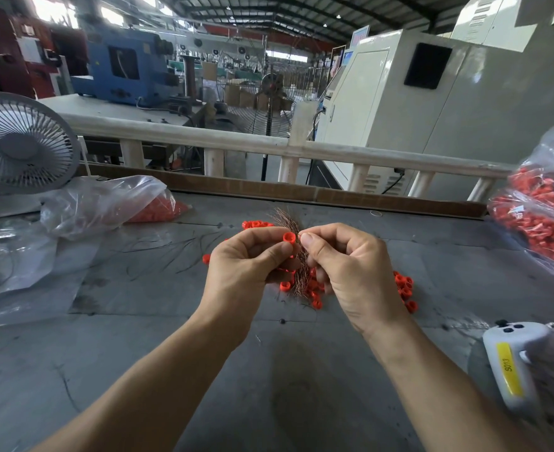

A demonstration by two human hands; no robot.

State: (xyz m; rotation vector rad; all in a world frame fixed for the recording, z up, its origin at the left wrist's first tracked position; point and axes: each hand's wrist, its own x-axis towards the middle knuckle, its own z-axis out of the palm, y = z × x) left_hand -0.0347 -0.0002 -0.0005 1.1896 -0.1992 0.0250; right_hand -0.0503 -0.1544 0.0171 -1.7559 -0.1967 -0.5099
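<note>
At frame centre, our left hand (246, 256) pinches a small red plastic ring cap (289, 237); our right hand (350, 265) grips a bundle of thin copper-coloured wires (297, 252).

Left hand (246, 259), right hand (350, 265) side by side above middle of grey table (285, 370). Small red plastic cap (289, 237) in left fingertips, beside thin copper wire bundle (302, 275) between hands. Loose red plastic caps (404, 287) on table under hands. Round white fan (21, 145) far left, clear plastic bag (106, 203) just right of it. Bigger clear bag of red caps (543, 216) far right. White plastic controller (510, 363) near right.
</note>
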